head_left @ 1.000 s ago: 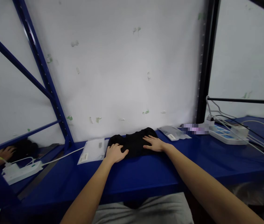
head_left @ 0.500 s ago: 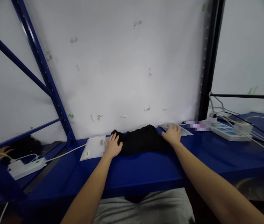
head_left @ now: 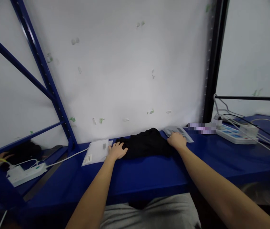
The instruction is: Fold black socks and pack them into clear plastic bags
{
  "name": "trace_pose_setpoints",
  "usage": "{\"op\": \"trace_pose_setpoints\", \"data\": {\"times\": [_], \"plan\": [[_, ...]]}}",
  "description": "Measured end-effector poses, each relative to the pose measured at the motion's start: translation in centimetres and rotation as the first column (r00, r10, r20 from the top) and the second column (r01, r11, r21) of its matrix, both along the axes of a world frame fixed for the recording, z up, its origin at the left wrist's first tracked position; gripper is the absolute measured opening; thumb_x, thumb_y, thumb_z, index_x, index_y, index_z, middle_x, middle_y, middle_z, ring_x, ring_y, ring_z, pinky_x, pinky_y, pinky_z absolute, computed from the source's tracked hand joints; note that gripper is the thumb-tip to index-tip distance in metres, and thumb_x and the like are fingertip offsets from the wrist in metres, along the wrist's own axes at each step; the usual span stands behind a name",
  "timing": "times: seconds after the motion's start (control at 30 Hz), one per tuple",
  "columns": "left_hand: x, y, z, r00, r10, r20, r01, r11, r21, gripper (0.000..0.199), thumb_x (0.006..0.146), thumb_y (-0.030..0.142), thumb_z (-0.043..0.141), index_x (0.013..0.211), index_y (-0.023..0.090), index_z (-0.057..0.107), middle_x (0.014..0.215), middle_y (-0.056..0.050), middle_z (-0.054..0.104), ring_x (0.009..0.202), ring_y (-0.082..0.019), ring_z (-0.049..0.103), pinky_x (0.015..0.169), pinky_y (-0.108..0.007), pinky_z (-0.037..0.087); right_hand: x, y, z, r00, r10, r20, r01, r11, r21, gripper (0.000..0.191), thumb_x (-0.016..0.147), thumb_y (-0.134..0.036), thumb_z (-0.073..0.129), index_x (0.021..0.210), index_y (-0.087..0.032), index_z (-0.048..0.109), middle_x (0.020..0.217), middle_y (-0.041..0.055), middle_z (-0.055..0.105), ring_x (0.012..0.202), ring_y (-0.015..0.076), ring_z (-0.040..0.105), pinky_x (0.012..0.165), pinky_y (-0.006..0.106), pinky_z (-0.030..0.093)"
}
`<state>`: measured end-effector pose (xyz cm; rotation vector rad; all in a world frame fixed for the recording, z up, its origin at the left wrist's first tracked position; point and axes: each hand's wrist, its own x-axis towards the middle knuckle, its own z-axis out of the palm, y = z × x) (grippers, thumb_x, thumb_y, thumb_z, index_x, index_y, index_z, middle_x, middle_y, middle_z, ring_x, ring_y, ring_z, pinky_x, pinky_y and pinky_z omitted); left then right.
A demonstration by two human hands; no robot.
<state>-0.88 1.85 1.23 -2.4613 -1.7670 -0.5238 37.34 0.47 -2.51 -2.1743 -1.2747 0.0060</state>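
A black folded garment [head_left: 144, 143] lies at centre frame on the blue bench [head_left: 149, 178], close against the white back wall [head_left: 125, 70]. Its long axis runs left to right across the picture, parallel to the bench's front edge.

The left hand [head_left: 117, 150] rests at the garment's left end, palm down, fingers loosely spread, fingertips on the dark cloth. Whether it grips the cloth or only lies on it cannot be told. It is the hand in contact with the garment.

The right hand [head_left: 177, 140] is just past the garment's right end, palm down, fingers together and curled slightly over the near edge of a clear plastic bag [head_left: 179, 132]. The bag lies flat, to the right of the garment and just beside it. Whether the fingers pinch the bag cannot be told.

A second flat bag with a label [head_left: 96, 152] lies to the left of the garment, touching or just beside the left hand's wrist side.

Further out: a white power strip [head_left: 232, 134] with cables at right of frame, another power strip [head_left: 27, 171] at lower left on the neighbouring bench, and beyond it, at the left edge, another person's hand [head_left: 2, 156] beside a dark bundle [head_left: 27, 151]. A blue rack upright [head_left: 46, 79] stands at upper left, a black one [head_left: 214, 63] at upper right.
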Motion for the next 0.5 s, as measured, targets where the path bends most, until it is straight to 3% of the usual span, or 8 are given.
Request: {"op": "trace_pose_setpoints", "data": {"times": [0.13,0.23,0.37,0.5], "plan": [[0.1,-1.3,-0.4,0.997,-0.007,0.083,0.000,0.996,0.089,0.036,0.095,0.037,0.059,0.128,0.021,0.059,0.149,-0.012,0.044,0.139,-0.034,0.035,0.113,-0.060,0.024,0.9,0.3,-0.3,0.996,0.016,-0.091,-0.011,0.998,0.056,0.030,0.095,-0.035,0.060,0.120,-0.018,0.060,0.122,0.0084,0.062,0.102,0.0218,0.064,0.088,0.043,0.055],[0.5,-2.5,-0.1,0.986,-0.057,0.155,0.031,0.986,0.162,0.033,0.093,0.032,0.056,0.125,0.024,0.064,0.156,-0.009,0.035,0.146,-0.033,0.023,0.117,-0.054,0.013,1.4,0.4,-0.2,0.987,0.005,-0.163,0.018,0.990,0.140,0.030,0.095,-0.035,0.060,0.119,-0.017,0.060,0.119,0.0078,0.063,0.099,0.0210,0.065,0.085,0.041,0.056],[1.2,-3.4,0.5,0.955,-0.156,0.252,0.099,0.969,0.226,0.029,0.090,0.026,0.056,0.115,0.025,0.069,0.152,-0.006,0.042,0.145,-0.029,0.025,0.119,-0.049,0.011,0.9,0.5,0.2,0.979,0.001,-0.205,0.062,0.951,0.303,0.030,0.096,-0.035,0.059,0.120,-0.017,0.060,0.118,0.0079,0.063,0.097,0.0203,0.065,0.083,0.040,0.056],[1.6,-3.8,0.6,0.897,-0.244,0.368,0.172,0.961,0.218,0.022,0.086,0.022,0.059,0.103,0.024,0.072,0.139,-0.007,0.056,0.140,-0.028,0.035,0.117,-0.050,0.015,-0.8,0.2,0.9,0.989,0.065,-0.131,0.004,0.882,0.472,0.032,0.095,-0.034,0.060,0.121,-0.017,0.057,0.115,0.0072,0.063,0.094,0.0201,0.064,0.081,0.040,0.056]]}}
